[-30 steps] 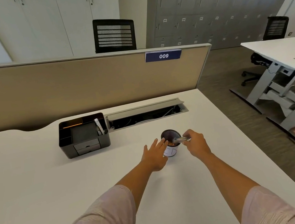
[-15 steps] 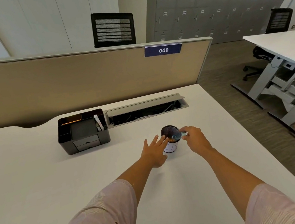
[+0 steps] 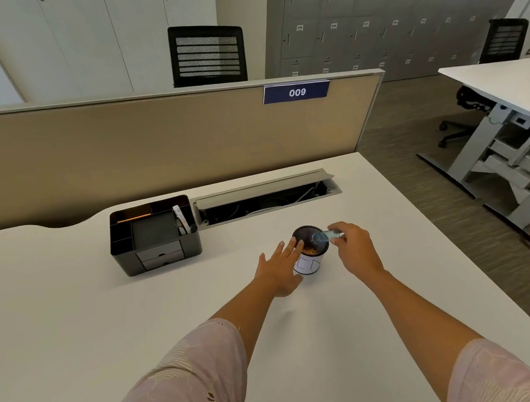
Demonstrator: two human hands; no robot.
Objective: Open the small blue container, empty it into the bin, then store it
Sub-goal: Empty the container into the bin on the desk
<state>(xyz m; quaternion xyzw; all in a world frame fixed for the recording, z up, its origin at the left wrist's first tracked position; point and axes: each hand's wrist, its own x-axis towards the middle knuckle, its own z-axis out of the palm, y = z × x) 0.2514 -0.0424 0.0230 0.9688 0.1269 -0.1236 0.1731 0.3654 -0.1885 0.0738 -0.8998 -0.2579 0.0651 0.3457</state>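
Note:
A small round desk bin point(image 3: 310, 264) with a white wall and dark rim stands on the white desk point(image 3: 70, 330). My right hand point(image 3: 353, 248) pinches a small translucent blue container point(image 3: 325, 236), tipped sideways with its open mouth over the bin's rim. Something orange shows inside the bin. My left hand point(image 3: 280, 268) rests flat against the bin's left side, fingers spread, holding nothing. No lid of the container is visible.
A black desk organiser point(image 3: 154, 235) with compartments and small drawers stands to the back left. Behind the bin an open cable tray point(image 3: 266, 197) runs along the beige divider point(image 3: 147, 149). The desk's right edge drops to the floor; another desk point(image 3: 506, 88) stands beyond.
The blue container in my right hand has tilted further over the bin's mouth. My left hand stays against the bin. The camera has tipped slightly.

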